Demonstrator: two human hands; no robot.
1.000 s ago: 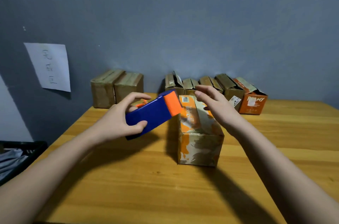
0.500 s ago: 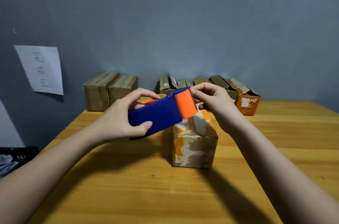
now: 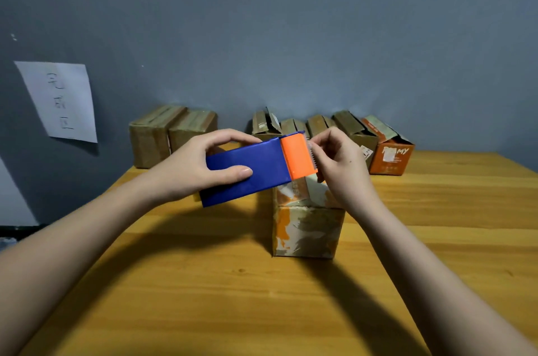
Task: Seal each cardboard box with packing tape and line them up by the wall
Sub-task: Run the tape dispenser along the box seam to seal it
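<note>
My left hand point(image 3: 195, 169) grips a blue tape dispenser point(image 3: 247, 170) with an orange head, held level above the table. My right hand point(image 3: 340, 166) pinches the clear tape end at the dispenser's serrated edge. Just below stands an orange-and-white patterned cardboard box point(image 3: 307, 227) in the middle of the wooden table point(image 3: 233, 297). Two brown taped boxes point(image 3: 171, 134) sit against the wall at the back left. Several boxes with raised flaps point(image 3: 343, 125) and an orange box point(image 3: 391, 154) stand in a row at the back right.
A white paper sheet point(image 3: 61, 100) with handwriting hangs on the grey wall at the left. A dark bin point(image 3: 11, 234) sits off the table's left edge. The table's right edge runs along the far right.
My right hand came off the patterned box and took hold of the tape end at the dispenser's head. My left hand levelled the dispenser and brought it over the box.
</note>
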